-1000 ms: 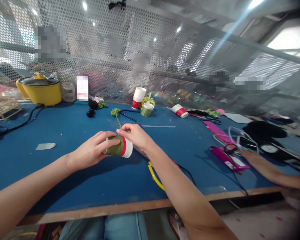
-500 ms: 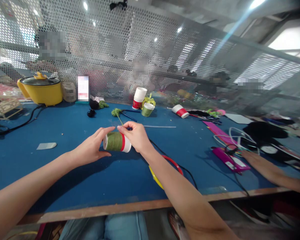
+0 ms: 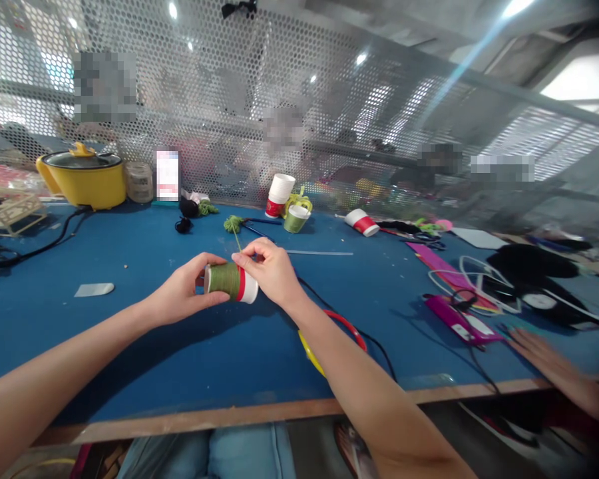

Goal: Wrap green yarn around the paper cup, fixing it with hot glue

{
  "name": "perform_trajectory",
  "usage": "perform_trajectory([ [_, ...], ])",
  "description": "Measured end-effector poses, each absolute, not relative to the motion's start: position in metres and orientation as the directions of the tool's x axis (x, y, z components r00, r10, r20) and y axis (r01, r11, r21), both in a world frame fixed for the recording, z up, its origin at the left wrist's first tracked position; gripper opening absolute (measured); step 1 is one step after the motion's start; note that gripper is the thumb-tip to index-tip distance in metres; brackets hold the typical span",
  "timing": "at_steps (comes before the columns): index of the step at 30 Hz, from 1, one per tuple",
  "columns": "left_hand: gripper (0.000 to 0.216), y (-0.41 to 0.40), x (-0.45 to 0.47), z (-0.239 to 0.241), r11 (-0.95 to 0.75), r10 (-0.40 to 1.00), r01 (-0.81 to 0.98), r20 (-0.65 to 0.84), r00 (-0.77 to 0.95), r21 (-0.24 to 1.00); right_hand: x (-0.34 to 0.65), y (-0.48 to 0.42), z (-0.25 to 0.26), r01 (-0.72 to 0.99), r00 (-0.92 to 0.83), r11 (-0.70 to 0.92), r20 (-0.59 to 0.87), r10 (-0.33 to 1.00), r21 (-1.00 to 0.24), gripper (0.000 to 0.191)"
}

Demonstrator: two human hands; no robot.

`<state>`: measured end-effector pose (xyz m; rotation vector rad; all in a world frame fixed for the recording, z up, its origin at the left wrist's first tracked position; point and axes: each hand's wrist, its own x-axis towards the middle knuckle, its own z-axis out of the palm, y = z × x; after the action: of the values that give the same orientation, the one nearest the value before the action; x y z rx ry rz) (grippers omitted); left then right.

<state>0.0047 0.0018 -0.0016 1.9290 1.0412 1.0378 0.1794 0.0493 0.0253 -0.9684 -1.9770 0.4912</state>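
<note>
My left hand [image 3: 192, 287] is wrapped around a paper cup [image 3: 223, 282] lying on its side in the air above the blue table. Green yarn covers most of the cup, leaving a red band and a white end bare on the right. Pinched in the fingers of my right hand [image 3: 269, 269] is the green yarn strand [image 3: 238, 241], close against the cup's upper side. The strand runs back to a small ball of green yarn [image 3: 233, 224] on the table.
Behind stand stacked paper cups [image 3: 280, 195], a green-wrapped cup [image 3: 296, 218] and a yellow pot [image 3: 84, 176]. A tipped cup [image 3: 362, 222] lies to the right. Red-yellow loop [image 3: 347, 324] sits under my right forearm. Another person's hand [image 3: 534, 346] is by a purple box [image 3: 459, 320].
My left fingers and thumb have closed onto the cup, which has shifted slightly left. My right hand still pinches the yarn. The other person's hand has moved toward the table's front edge.
</note>
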Motion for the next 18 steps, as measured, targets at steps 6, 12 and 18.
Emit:
perform_trajectory([
  [6,0.041,0.001,0.003,-0.001,-0.512,0.838,0.349,0.367,0.405,0.785,0.180,0.049,0.030,0.390,-0.372,0.597,0.473,0.799,-0.701,0.020],
  [12,0.040,-0.002,0.004,0.003,-0.640,0.760,0.472,0.407,0.507,0.607,0.178,0.051,0.031,0.360,-0.395,0.561,0.423,0.815,-0.745,0.017],
  [18,0.051,-0.008,0.006,0.006,-0.701,0.699,0.502,0.349,0.624,0.507,0.174,0.060,0.027,0.326,-0.420,0.470,0.319,0.849,-0.820,0.022],
])
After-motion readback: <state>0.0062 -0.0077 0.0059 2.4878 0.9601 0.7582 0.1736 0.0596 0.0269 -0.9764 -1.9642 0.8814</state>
